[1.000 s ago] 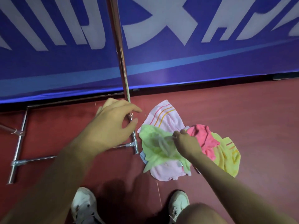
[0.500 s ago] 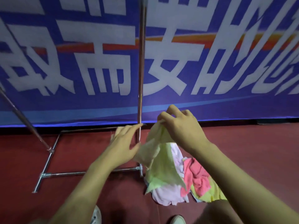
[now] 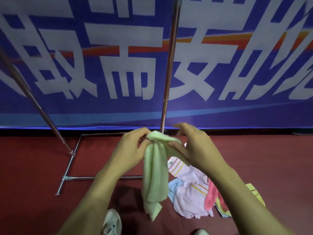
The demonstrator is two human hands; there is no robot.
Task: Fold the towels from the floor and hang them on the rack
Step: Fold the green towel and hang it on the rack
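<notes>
both hands up in front of the rack (image 3: 166, 78), working one green towel (image 3: 155, 175). left hand (image 3: 131, 150) pinches the top edge of it, fingers curled round the bunched cloth. right hand (image 3: 191, 146) has its lower fingers on the other end of the top edge; upper fingers look spread and blurred, so it's probably a grip, not certain. towel hangs down between the hands in a loose rumpled strip, bottom corner near the shoes (image 3: 112, 223), clear of the floor (image 3: 262, 158).

progress: early. green towel is lifted but not folded yet, no neat fold visible. nothing hung on the rack poles or base bars that show; the top bar is out of view. rest of the pile (image 3: 194, 197) sits on the floor just right of the rack foot: pale pink striped towel on top, light blue, hot pink and yellow ones poking out underneath. all of those left to fold and hang, judging by how they lie.
</notes>
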